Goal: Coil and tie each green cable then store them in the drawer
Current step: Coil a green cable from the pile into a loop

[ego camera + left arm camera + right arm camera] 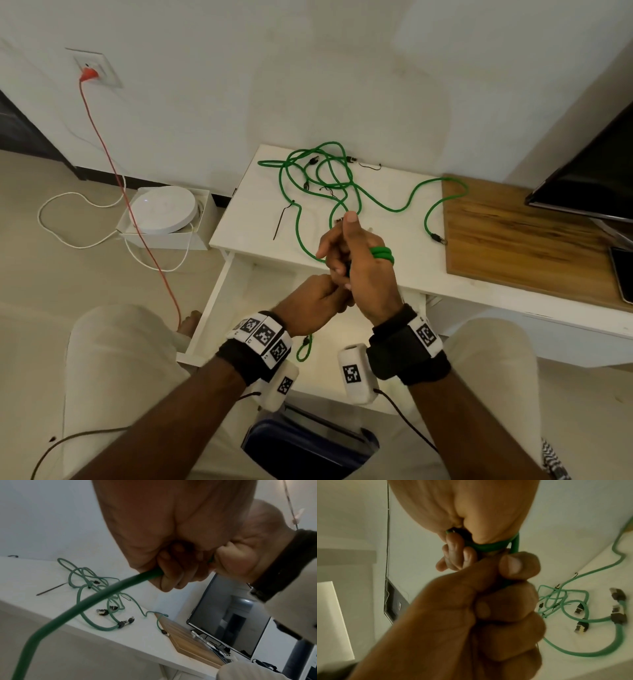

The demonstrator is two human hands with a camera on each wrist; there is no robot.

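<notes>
Several loose green cables [329,178] lie tangled on the white table top [246,205], with black-plugged ends showing [123,623] [580,608]. My right hand [356,267] is held above the open drawer [209,308] and grips a small coil of green cable [382,254], whose loops stick out past its fingers. Just below it, my left hand [315,301] curls round the same cable [120,584], which runs up to the table. In the right wrist view the cable [488,546] wraps under my palm. A small green loop [304,347] lies in the drawer. Thin black ties [282,221] rest on the table.
A wooden board [513,233] lies on the table's right part, with a dark screen [589,178] and a phone [621,270] beyond it. On the floor at left a round white device [164,209] sits in a box, crossed by a red cord [137,212]. A blue object [308,442] lies between my knees.
</notes>
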